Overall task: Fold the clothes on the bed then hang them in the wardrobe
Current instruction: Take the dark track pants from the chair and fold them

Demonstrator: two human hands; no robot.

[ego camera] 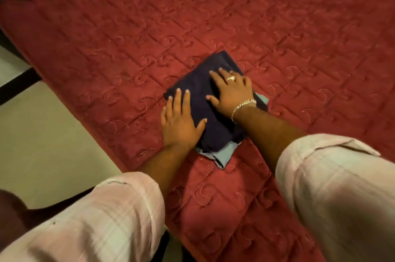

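Red quilted bedspread (pixel 235 16) carries a folded dark navy garment (pixel 205 91) atop light blue cloth (pixel 222 155); left hand (pixel 179 120) and right hand (pixel 230 91) press it, fingers flat and released.

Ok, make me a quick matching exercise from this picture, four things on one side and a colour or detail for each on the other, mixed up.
Things:
1. bedspread
2. top folded garment
3. garment underneath
4. right hand

Details:
A. light blue, edges peeking out
B. wears a ring and bracelet
C. red, quilted
D. dark navy, pressed flat by both hands

Pairs: 1-C, 2-D, 3-A, 4-B
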